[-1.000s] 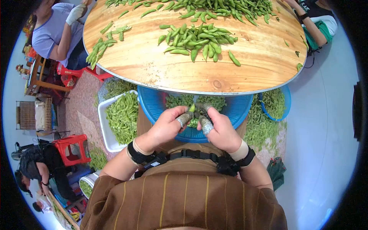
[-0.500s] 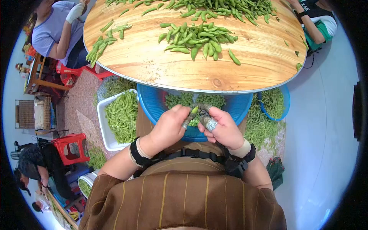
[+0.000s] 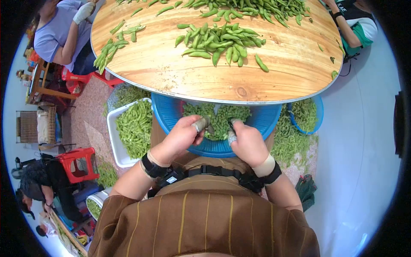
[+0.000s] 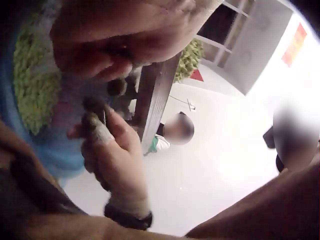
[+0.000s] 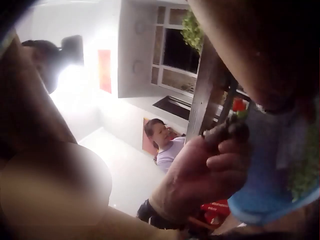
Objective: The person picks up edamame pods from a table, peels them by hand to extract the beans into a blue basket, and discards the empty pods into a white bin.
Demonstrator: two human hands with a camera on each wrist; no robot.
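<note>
Over a blue basin [image 3: 165, 122] of shelled green soybeans [image 3: 220, 122], my two hands are apart. The left hand [image 3: 184, 135] has its thumb in a silvery cover beside a dark-covered finger, the other fingers curled under. In the right wrist view a small green bit [image 5: 242, 114] shows at the left hand's [image 5: 205, 167] fingertips. My right hand [image 3: 249, 145] points down toward the beans, its covered fingertips partly hidden from above. In the left wrist view the right hand's [image 4: 117, 160] covered thumb and finger lie close together; I cannot tell whether they pinch anything.
A wooden table [image 3: 171, 77] overhangs the basin's far side and bears soybean pods [image 3: 222, 43]. At left stands a white tub of pods [image 3: 135, 128]; at right, a blue basket [image 3: 319, 115] beside scattered pods. A red stool [image 3: 79, 165] and other people are around.
My hands worked together at a green pod above the basin; now they have parted and sit a little lower, with the beans showing between them. The pile on the table is unchanged.
</note>
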